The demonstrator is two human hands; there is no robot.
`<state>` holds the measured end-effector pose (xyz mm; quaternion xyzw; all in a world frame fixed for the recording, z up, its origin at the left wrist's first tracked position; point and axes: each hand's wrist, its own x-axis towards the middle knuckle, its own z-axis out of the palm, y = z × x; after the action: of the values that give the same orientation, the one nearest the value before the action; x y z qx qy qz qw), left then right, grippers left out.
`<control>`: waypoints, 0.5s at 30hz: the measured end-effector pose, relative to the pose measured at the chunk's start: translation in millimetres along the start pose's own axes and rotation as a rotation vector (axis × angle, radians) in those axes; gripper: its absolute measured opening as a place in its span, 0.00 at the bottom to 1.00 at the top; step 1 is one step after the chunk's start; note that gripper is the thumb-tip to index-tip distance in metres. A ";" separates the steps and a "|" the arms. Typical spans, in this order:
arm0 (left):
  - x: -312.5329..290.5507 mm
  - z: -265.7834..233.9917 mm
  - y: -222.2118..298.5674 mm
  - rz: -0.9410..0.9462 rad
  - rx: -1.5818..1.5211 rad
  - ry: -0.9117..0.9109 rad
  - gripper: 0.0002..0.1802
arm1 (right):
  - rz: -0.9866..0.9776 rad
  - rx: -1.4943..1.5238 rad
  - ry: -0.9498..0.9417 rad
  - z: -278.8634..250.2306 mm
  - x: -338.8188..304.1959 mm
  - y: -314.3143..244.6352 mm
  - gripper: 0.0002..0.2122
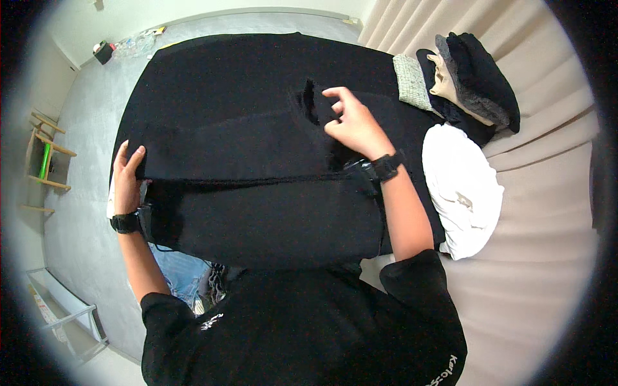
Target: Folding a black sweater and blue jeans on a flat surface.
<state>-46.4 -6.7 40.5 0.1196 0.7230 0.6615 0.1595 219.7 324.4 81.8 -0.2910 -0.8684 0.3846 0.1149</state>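
While one black garment [219, 148] lies across the tabletop [251, 58], apparently part-folded and unfinished, at least four folded clothes [473, 83] already sit rightward, near one white bundle [462, 193]. The left hand [127, 177] meets its end, grip unclear; the right hand's [355, 125] fingers curl loosely apart.

so the left hand [127, 177] was at the left end of some long black fabric [225, 148]; right hand [357, 127] was loosely curled over its right part; white cloth [460, 193] sat off right, near a folded clothes pile [490, 80]
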 end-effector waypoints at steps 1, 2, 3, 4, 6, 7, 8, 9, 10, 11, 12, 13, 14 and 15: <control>-4.9 4.2 13.2 -0.043 0.036 -0.028 0.36 | -0.057 0.036 0.046 -6.7 -1.0 12.8 0.25; 3.8 2.1 6.8 -0.016 0.006 -0.053 0.34 | -0.079 0.115 0.051 -16.7 -0.6 24.0 0.25; 6.0 4.7 7.9 -0.013 -0.035 -0.061 0.33 | -0.062 0.179 0.076 -22.6 -1.3 27.8 0.25; 7.4 6.6 8.9 -0.011 -0.076 -0.066 0.32 | -0.045 0.243 0.100 -26.7 -2.8 30.6 0.25; 12.5 7.3 2.2 -0.027 -0.084 -0.055 0.31 | -0.076 0.115 0.129 -23.7 -7.4 29.2 0.24; 13.5 5.8 -0.4 -0.037 -0.096 -0.048 0.31 | -0.045 0.069 0.083 -17.4 -11.7 16.7 0.24; 13.1 2.6 -1.1 -0.039 -0.093 -0.034 0.31 | -0.015 0.022 0.036 -9.3 -12.6 7.0 0.24; 13.5 2.4 -1.0 -0.033 -0.101 -0.080 0.33 | -0.066 -0.042 0.067 2.6 -10.7 10.0 0.24; 12.5 0.6 -2.7 -0.031 -0.107 -0.119 0.34 | -0.037 -0.088 0.024 14.0 -7.6 4.5 0.26; 13.1 -1.5 -6.7 -0.033 -0.104 -0.108 0.34 | -0.042 -0.229 0.034 26.7 -8.0 -5.2 0.28; 15.7 -4.1 -11.8 -0.051 -0.062 -0.066 0.36 | -0.046 -0.370 0.047 38.6 -10.6 -16.2 0.30; 17.5 -6.6 -14.6 -0.068 -0.017 -0.028 0.38 | -0.068 -0.466 0.025 49.4 -11.5 -22.3 0.33; 16.7 -6.9 -14.4 -0.070 -0.012 -0.022 0.38 | -0.091 -0.562 0.004 58.7 -12.4 -27.2 0.35; 14.8 -4.5 -13.8 -0.076 -0.012 -0.025 0.40 | -0.125 -0.636 0.026 68.3 -13.4 -28.5 0.37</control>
<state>-61.3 -6.5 26.1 0.0996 0.7210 0.6576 0.1942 189.7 260.2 56.8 -0.2632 -0.9597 0.0827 0.0529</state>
